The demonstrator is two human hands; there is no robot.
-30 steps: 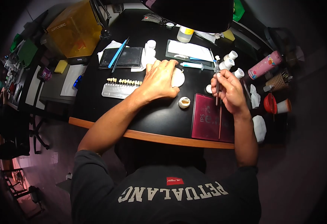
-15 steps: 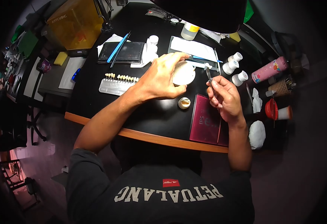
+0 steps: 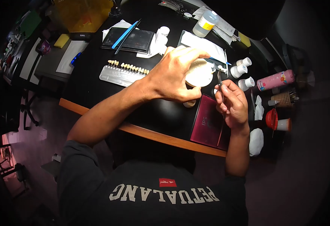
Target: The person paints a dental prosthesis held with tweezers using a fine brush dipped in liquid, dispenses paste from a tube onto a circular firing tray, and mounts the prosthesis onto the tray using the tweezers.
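My left hand is closed around the edge of a round, pale honeycomb firing tray, thumb on the near side and fingers on the far side. My right hand pinches a slim dark metal instrument that looks like tweezers, its tip pointing up. Close to that tip is a small white piece, just right of the tray; whether the two touch I cannot tell. A small jar shows partly below my left thumb. Under my right hand lies a purple-red box.
A tooth shade guide lies left of my forearm. Behind it are a black case and blue-handled tools. White bottles, a liquid bottle, a pink flask and a red cup stand around. An orange-brown edge borders the black table.
The view has shifted and tilted slightly. Both hands keep their grips on the tray and the instrument. My left thumb now covers more of the small jar.
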